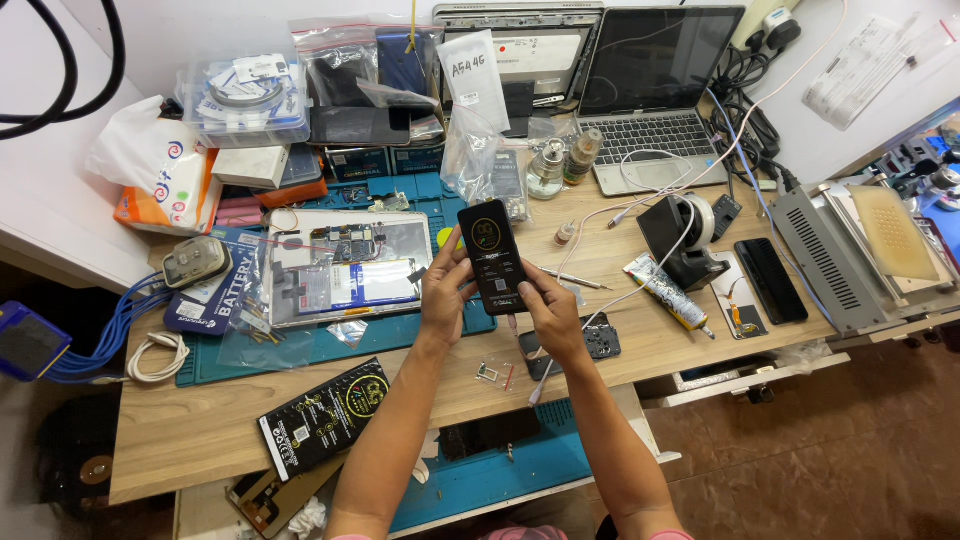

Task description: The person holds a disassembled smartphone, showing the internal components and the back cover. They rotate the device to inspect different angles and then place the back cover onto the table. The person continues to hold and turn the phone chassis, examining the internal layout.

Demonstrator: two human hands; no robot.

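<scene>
1. A black phone (492, 256) is held upright above the wooden table (200, 430), between both hands, with its lit screen turned towards the camera.
2. A ring-shaped yellowish graphic is shown near the top of the screen, with small pale marks lower down; the details are too small to be made out.
3. The left hand (447, 290) is closed around the phone's left edge, the thumb laid across the lower left of the screen.
4. The right hand (551, 318) is closed on the phone's lower right corner, the fingers curled under the bottom edge.
5. A thin white cable (640, 285) is seen running from behind the right hand up towards the laptop (650, 95) at the far side; whether it is plugged into the phone cannot be told, since the phone's bottom edge is hidden by the fingers.
6. Just left of the left hand, an opened tablet (345, 265) with its circuit board and battery exposed is laid on a blue mat (300, 350).
7. Below the right hand, small loose parts (490, 373) are scattered on the table; their kind cannot be made out.
8. To the right of the right hand lie a glue tube (667, 292) and a second dark phone (771, 280).
9. Both forearms are cut off by the lower edge of the view.
</scene>
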